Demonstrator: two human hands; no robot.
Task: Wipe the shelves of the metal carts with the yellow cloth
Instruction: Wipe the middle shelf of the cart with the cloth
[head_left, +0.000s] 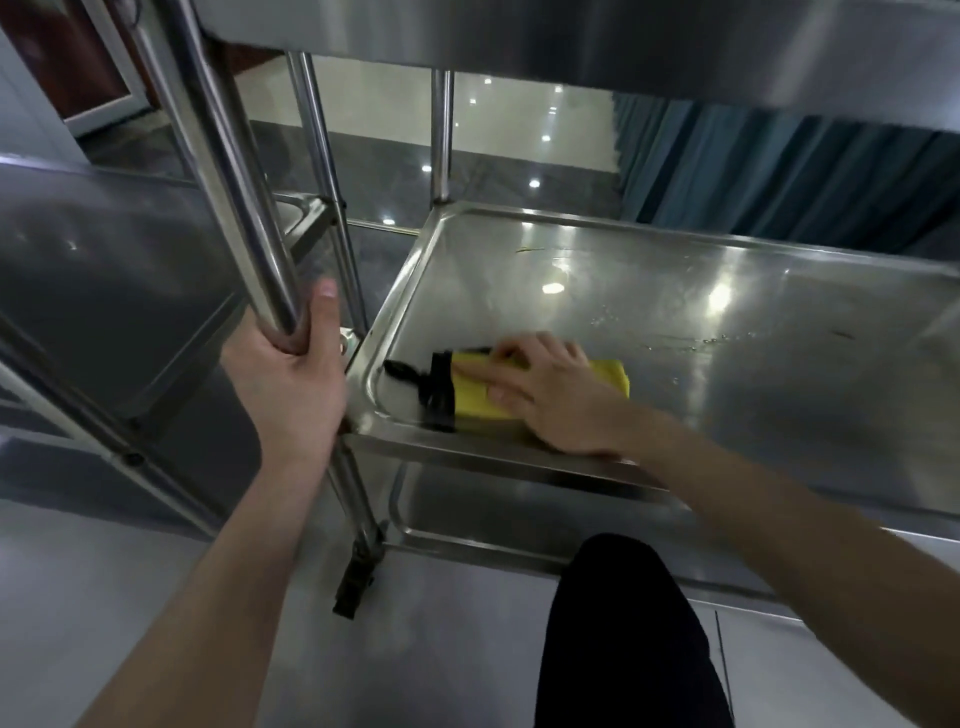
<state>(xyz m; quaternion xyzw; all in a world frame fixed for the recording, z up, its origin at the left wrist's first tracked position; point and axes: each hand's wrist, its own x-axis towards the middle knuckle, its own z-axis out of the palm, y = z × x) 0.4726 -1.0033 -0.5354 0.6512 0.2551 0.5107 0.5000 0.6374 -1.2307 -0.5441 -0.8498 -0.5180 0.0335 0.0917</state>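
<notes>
Yellow cloth (475, 399), folded into a pad with a black strip along its left end, lies at the shelf's seven o'clock corner, pressed flat under the straight fingers of the right hand (553, 397). The left hand (291, 382) grips the cart's upright post (234, 171) at nine o'clock. The steel shelf (675, 312) shines with streaks and droplets. Glossy floor (493, 130) shows at twelve o'clock and a blue curtain (779, 171) at two.

cart shelf (675, 322): stainless sheet, glossy, streaked with droplets. post (228, 171): polished metal tube. yellow cloth (475, 402): soft matt fabric, black trim. floor (519, 156): glossy tile. curtain (779, 171): matt blue fabric.
</notes>
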